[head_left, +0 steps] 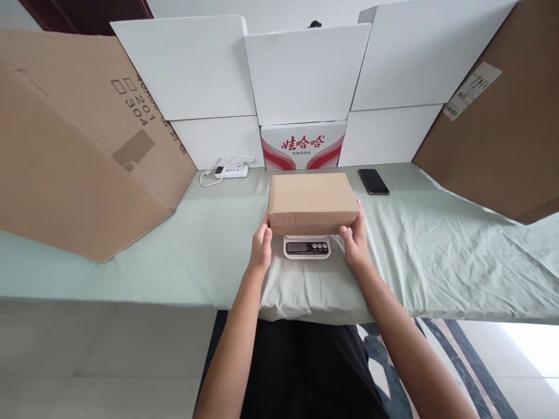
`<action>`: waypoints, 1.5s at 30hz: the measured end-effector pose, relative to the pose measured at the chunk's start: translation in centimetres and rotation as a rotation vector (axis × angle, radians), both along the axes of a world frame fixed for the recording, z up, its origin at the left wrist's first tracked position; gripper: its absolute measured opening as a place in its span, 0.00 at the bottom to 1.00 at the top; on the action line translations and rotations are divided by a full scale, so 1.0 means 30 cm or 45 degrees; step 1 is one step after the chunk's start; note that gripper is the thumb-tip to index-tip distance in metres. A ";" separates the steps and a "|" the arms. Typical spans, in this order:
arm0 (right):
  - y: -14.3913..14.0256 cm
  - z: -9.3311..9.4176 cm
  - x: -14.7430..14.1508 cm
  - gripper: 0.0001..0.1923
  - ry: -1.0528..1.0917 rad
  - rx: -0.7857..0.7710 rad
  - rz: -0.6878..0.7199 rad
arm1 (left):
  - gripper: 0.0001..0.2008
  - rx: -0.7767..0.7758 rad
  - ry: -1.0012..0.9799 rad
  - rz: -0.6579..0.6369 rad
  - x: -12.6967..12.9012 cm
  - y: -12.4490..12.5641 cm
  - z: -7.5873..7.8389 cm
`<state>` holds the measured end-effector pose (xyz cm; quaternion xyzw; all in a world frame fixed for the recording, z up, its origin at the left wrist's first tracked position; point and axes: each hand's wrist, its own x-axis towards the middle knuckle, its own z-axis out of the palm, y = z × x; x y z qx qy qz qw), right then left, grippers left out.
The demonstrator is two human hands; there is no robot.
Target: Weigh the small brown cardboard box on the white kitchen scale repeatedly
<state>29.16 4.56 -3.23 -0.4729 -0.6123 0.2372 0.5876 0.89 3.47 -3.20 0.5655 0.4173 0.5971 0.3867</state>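
Observation:
A closed brown cardboard box [312, 195] is held level between my two hands, over a white kitchen scale [306, 247]. My left hand [261, 243] grips the box's near left corner, thumb toward the front. At the near right corner my right hand [356, 238] grips it in the same way. The box hides the scale's platform, so I cannot tell whether it touches it. The scale's display and several round buttons show below the box's front edge.
A power strip [232, 170] with a white cable lies back left, a black phone [373, 181] back right. White boxes [305, 75] wall off the rear. Large cardboard panels stand left [78, 139] and right [502, 134] on the pale green cloth [209, 250].

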 end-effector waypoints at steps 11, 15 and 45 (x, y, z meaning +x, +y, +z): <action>0.031 -0.041 0.018 0.44 0.252 0.027 -0.079 | 0.48 -0.022 -0.063 0.138 -0.010 0.035 -0.035; 0.038 -0.045 0.020 0.42 0.311 0.006 -0.087 | 0.49 -0.014 -0.069 0.155 -0.004 0.042 -0.044; 0.017 0.022 -0.009 0.28 0.100 0.108 -0.075 | 0.44 0.079 0.015 0.085 0.025 0.011 0.021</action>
